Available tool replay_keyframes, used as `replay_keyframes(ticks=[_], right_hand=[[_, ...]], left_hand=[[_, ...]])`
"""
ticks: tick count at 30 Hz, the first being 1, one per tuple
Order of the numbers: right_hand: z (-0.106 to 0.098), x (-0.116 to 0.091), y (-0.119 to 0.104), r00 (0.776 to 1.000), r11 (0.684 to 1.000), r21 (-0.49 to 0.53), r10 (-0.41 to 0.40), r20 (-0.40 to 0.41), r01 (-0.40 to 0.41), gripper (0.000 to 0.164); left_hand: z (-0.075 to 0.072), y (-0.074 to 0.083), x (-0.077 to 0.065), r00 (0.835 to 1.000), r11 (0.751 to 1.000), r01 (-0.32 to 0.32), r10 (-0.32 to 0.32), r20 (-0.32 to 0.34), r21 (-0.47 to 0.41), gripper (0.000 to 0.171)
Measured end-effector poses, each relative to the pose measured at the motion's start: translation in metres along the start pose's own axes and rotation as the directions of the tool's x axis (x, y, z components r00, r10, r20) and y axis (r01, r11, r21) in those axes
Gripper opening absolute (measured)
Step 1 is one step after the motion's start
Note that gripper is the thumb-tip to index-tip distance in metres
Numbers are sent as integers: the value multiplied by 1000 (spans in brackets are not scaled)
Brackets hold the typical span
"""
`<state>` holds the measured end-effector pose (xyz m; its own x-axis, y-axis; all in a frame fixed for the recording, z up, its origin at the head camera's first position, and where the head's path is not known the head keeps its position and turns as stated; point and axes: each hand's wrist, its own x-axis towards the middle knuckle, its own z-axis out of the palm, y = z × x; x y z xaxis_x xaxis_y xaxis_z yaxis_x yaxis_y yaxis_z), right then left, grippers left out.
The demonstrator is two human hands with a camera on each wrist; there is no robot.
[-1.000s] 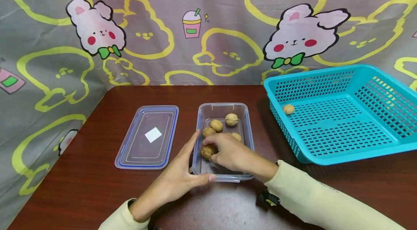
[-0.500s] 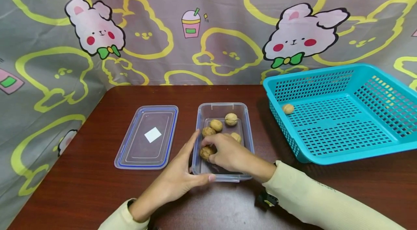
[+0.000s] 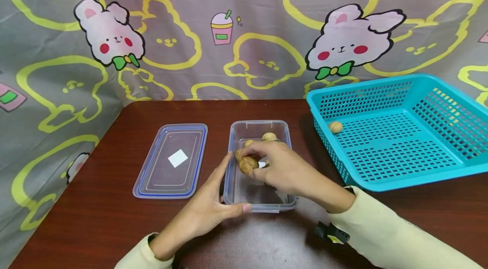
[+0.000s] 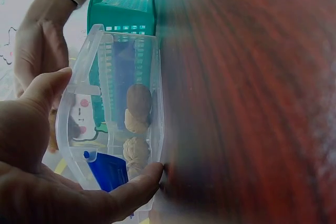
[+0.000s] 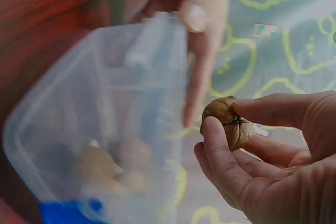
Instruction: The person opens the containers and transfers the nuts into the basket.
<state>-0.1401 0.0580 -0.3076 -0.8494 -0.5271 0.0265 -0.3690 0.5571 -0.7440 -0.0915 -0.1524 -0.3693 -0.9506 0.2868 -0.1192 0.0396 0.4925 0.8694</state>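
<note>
My right hand (image 3: 287, 167) pinches a brown walnut (image 3: 248, 165) between thumb and fingers, over the clear plastic box (image 3: 260, 208). The right wrist view shows that walnut (image 5: 223, 116) raised above the rim. Around the box's near left corner rests my left hand (image 3: 207, 207), its thumb along the front and its fingers quite straight against the left wall. Other walnuts lie in the box, such as a pale walnut (image 3: 269, 137) at the back; my right hand partly hides them. In the left wrist view, several walnuts (image 4: 139, 103) show through the wall.
Left of the box, a clear lid (image 3: 171, 161) with a blue seal and a white square label lies flat on the dark table (image 3: 103, 176). On the right stands a turquoise basket (image 3: 404, 185) with one walnut (image 3: 336, 127) inside. A patterned curtain (image 3: 171, 78) hangs behind.
My right hand has lifted the walnut from the box's floor and shifted slightly up and right. The left hand has stayed at the box corner.
</note>
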Motion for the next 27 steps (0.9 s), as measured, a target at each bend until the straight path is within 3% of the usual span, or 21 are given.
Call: replay_keyframes(ticks=[8,14,18,27], right_hand=[[-38,-19,-9,998,999,-53,-15,-58,12,34],[-77,-27,-5,994,994,-77,73,-79,-79,34],[-108,-27,13,985,987,-80,134,-104,-143,35],[-166,-24,67,969,969,105,234,-84,-224,46]], left_hand=[[0,0,0,1000,1000,-1,1,6,7,123],[-1,0,1,1000,1000,0,-1,10,18,123],[-1,0,1,1000,1000,0,0,10,18,123],[-1,1,0,1000,1000,6,-6,5,27,123]])
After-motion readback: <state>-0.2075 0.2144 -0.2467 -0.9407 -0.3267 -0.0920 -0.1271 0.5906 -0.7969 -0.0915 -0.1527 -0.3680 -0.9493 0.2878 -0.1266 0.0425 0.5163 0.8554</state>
